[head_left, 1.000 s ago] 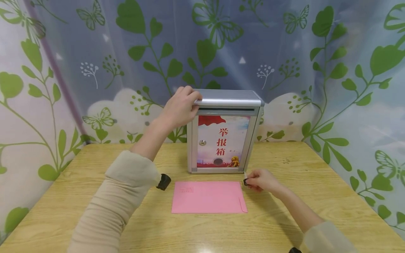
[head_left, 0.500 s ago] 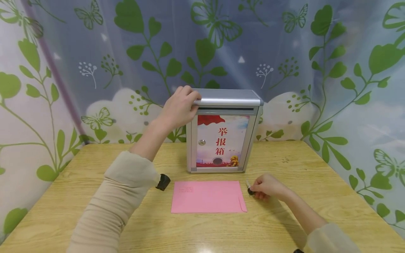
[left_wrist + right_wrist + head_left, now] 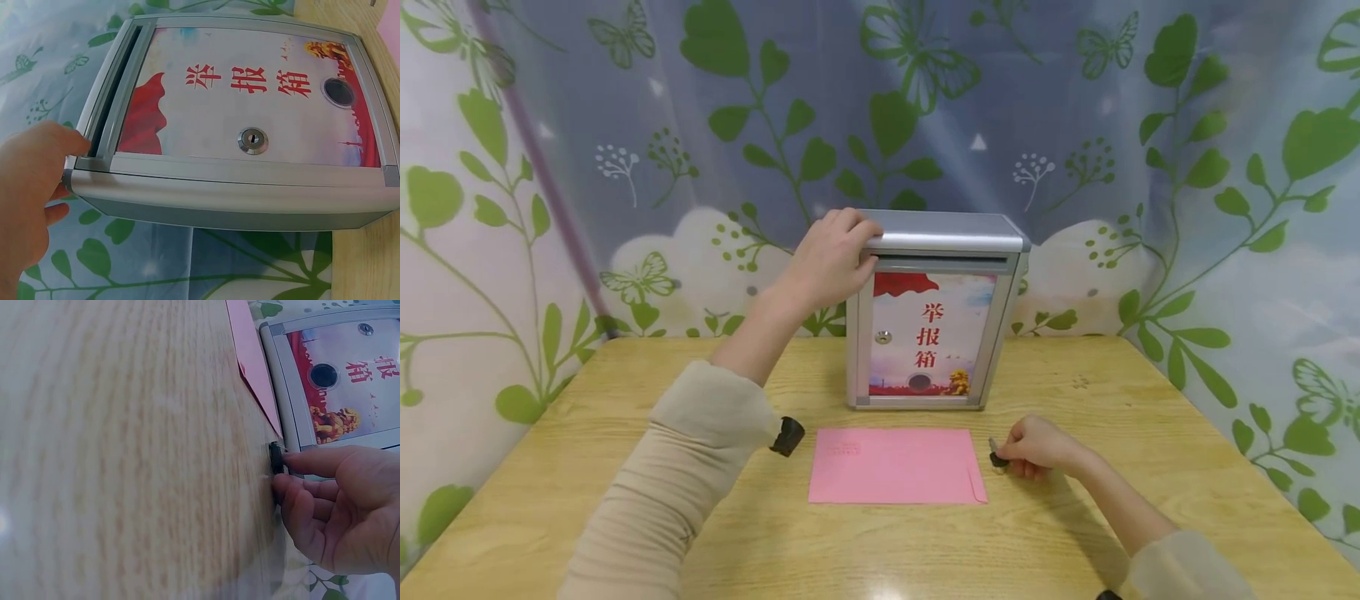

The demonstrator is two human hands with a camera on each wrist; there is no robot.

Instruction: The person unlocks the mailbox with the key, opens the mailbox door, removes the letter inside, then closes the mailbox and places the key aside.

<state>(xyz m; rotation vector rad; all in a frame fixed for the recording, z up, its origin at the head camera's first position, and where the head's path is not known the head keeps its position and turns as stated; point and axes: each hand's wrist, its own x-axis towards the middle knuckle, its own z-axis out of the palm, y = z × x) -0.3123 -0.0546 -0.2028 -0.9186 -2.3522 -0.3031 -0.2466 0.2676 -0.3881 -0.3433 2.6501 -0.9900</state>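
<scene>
A silver metal letterbox [image 3: 931,333] with a slot under its top and red characters on its front stands upright on the table. My left hand [image 3: 831,254] grips its upper left corner, thumb near the slot and fingers over the top. In the left wrist view the keyhole lock [image 3: 252,140] on the door shows bare. My right hand [image 3: 1037,448] pinches a small key [image 3: 997,458] with a black head, low over the table right of the pink envelope. The right wrist view shows the black head [image 3: 275,457] at the thumb and fingertips.
A pink envelope [image 3: 898,467] lies flat on the wooden table [image 3: 760,533] in front of the letterbox. A leaf-patterned curtain [image 3: 737,167] hangs close behind the table. A black wrist-worn piece [image 3: 787,436] juts from the left sleeve.
My right hand has drawn the key back from the letterbox's lower right corner, toward me and slightly right. The left hand keeps its grip on the letterbox corner.
</scene>
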